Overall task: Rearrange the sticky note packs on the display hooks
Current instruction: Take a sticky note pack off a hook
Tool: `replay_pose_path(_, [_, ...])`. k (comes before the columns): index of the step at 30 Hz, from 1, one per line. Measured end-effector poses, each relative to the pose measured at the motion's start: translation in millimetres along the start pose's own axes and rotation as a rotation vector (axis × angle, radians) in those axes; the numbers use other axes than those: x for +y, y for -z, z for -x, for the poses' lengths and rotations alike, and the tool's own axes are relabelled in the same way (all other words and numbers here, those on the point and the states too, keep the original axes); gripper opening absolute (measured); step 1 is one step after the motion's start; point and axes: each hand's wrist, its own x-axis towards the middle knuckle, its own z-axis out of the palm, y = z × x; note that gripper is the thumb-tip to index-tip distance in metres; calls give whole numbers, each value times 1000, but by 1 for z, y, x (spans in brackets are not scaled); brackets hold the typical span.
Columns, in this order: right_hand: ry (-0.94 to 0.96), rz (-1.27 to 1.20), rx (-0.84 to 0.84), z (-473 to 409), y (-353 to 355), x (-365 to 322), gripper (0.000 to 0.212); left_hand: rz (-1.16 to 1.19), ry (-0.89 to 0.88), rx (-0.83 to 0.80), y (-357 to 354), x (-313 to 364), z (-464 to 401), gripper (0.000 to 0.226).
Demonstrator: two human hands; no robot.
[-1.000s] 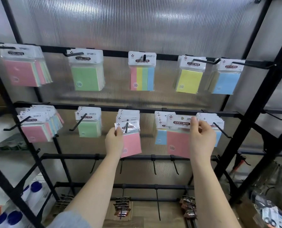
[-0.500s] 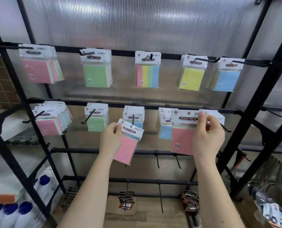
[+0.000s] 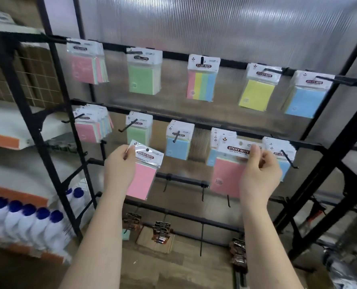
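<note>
Left hand (image 3: 119, 165): I see it pinching a tilted pink pack (image 3: 143, 174)
Right hand (image 3: 259, 174): grips second pink pack (image 3: 228, 174), covering its right edge

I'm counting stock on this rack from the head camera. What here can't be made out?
- Packs behind the front pink pack on the top-left hook: overlapped, count unclear.
- Small print under the left hand's pink pack header: too small.
- Pack held by right hand: partly covered, blurred.
- Brown packs on the bottom hooks: blurred.
</note>
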Motion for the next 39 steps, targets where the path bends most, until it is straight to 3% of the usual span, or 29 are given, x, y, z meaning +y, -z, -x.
replay_pose_path(13, [-92,-165,-144,39,-57,-18,38,-68,42,136,71,-28,-30,31])
replay_pose_path(28, [-124,-169,-94,141,-204,-80,39,-108,-98,52,179,-96,-182,29])
replay_pose_path(39, [-110,-143,-64,146,-262,-95,45,193,-264,64,200,-79,-241,35])
